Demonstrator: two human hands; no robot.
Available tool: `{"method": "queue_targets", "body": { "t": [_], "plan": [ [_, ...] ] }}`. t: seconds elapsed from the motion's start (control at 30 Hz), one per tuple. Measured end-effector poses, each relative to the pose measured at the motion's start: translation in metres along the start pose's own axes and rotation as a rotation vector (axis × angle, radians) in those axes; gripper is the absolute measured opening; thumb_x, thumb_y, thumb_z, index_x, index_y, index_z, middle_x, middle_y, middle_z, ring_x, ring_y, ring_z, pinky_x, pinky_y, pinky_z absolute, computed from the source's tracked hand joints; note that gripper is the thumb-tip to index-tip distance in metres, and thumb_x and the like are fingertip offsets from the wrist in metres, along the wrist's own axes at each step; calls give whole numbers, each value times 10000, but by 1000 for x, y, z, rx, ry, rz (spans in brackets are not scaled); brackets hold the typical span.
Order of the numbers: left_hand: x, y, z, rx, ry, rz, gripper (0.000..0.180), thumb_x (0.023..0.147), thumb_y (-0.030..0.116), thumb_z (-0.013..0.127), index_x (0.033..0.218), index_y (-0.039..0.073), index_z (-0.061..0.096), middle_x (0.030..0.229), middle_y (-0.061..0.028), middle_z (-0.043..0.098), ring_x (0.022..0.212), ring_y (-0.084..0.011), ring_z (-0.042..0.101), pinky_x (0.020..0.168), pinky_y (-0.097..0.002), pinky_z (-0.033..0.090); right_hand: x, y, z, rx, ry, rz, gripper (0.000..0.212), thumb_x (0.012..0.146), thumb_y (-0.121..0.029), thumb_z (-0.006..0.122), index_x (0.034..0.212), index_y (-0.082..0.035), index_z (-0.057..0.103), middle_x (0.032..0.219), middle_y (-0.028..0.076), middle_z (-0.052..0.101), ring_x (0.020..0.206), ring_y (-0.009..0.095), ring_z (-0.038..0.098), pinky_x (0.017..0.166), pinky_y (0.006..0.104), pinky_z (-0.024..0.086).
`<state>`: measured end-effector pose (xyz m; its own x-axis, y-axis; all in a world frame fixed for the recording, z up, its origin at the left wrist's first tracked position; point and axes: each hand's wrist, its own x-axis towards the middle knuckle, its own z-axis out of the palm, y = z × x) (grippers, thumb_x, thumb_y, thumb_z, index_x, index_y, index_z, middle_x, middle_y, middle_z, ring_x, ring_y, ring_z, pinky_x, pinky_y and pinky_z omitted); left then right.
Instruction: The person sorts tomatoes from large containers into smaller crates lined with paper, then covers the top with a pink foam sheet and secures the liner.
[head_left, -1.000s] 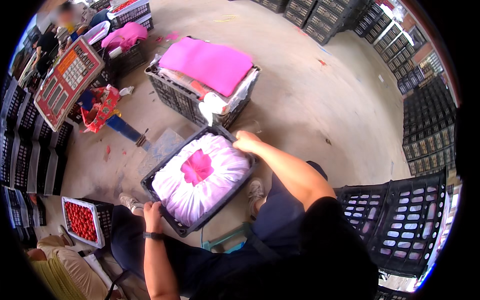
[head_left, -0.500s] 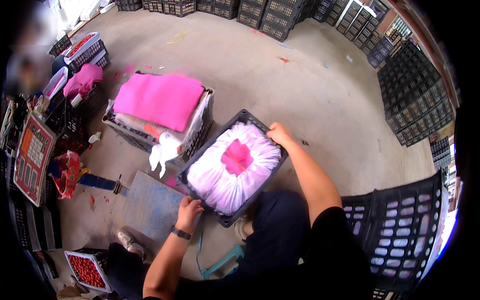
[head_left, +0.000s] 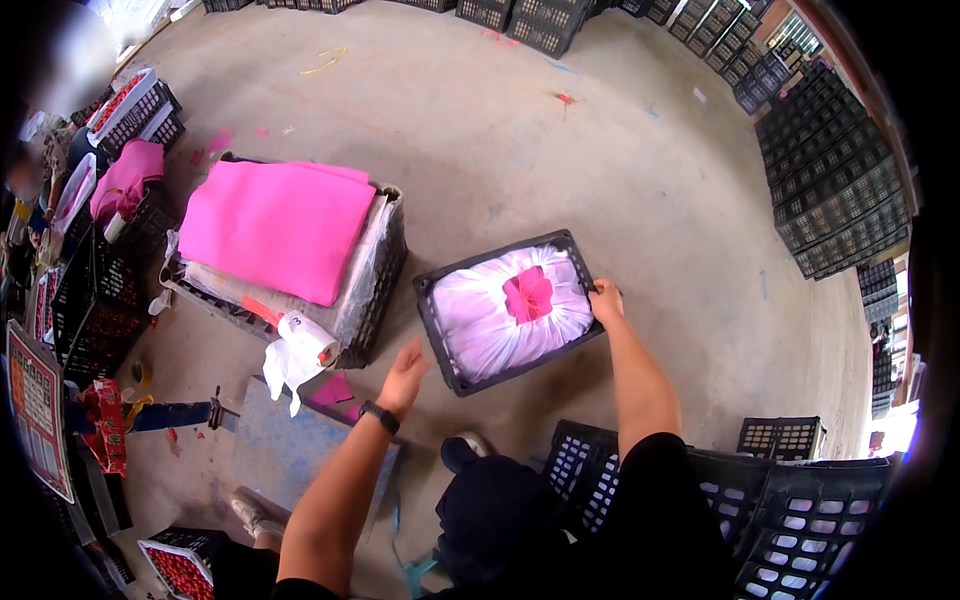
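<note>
A black plastic crate [head_left: 462,385] holds a white bag gathered at the top, with a pink sheet [head_left: 528,295] showing in the middle of the gathers. At its right end, my right hand [head_left: 606,303] is closed on the rim. My left hand [head_left: 404,376] is off the crate, just beside its near left side, with nothing in it; its fingers look loosely open and slightly blurred. A blue-grey scale platform [head_left: 300,445] lies below my left forearm.
Left of the crate, a large crate [head_left: 380,285] carries pink sheets [head_left: 275,225] and a roll of white bags [head_left: 308,338]. Further left stand a scale display [head_left: 38,410] and crates of red fruit [head_left: 180,572]. Black crates [head_left: 800,520] stand at near right; stacks [head_left: 835,180] line the far right.
The crate has moved right, away from the scale platform, and turned somewhat. My left hand has let go of its corner, while my right hand keeps hold of the rim.
</note>
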<state>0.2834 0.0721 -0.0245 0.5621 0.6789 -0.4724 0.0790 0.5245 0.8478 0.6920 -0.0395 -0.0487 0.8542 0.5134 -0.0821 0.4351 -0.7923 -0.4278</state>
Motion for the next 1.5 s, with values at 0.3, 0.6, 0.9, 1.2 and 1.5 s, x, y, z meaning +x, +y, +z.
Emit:
{"method": "queue_targets", "body": {
  "t": [0.3, 0.6, 0.9, 1.2, 1.5],
  "plan": [
    [-140, -46, -64, -253, 210, -163, 416, 827, 97, 481, 1220, -9, 394, 1182, -119, 471, 1077, -241, 468, 902, -348, 392, -69, -34, 27, 70, 340, -143, 416, 715, -124, 577, 1112, -79, 459, 1118, 153, 460, 1060, 330, 426, 902, 419, 351],
    [-282, -30, -102, -362, 543, 101, 370, 854, 124, 493, 1197, 8, 420, 1140, -101, 499, 1034, -211, 493, 870, -324, 416, -131, -175, 61, 923, -64, -292, 300, 815, -155, 554, 1082, -35, 491, 1018, 74, 533, 889, 154, 515, 764, 281, 428],
    [-533, -4, -79, -263, -6, 520, 391, 898, 120, 439, 1257, -15, 360, 1254, -122, 432, 1162, -196, 407, 976, -320, 316, -354, -343, -72, 930, -1258, -614, 211, 896, -135, 429, 1069, -31, 487, 919, 86, 560, 819, 147, 543, 737, 266, 457],
    [-614, -215, -69, -1144, 1395, 536, 479, 840, 132, 485, 1274, 28, 312, 1178, -130, 477, 978, -201, 509, 854, -325, 425, -481, -377, -63, 619, -1509, -767, 182, 890, -137, 447, 1034, -47, 513, 901, 80, 577, 792, 146, 559, 728, 271, 467],
    [-537, -163, -183, -1003, 1446, 823, 523, 844, 170, 518, 1294, 52, 278, 1258, -110, 404, 1127, -188, 418, 901, -310, 376, -477, -370, -67, 508, -1370, -744, 185, 888, -146, 450, 1033, -41, 497, 886, 81, 571, 767, 157, 561, 696, 283, 477]
  ]
}}
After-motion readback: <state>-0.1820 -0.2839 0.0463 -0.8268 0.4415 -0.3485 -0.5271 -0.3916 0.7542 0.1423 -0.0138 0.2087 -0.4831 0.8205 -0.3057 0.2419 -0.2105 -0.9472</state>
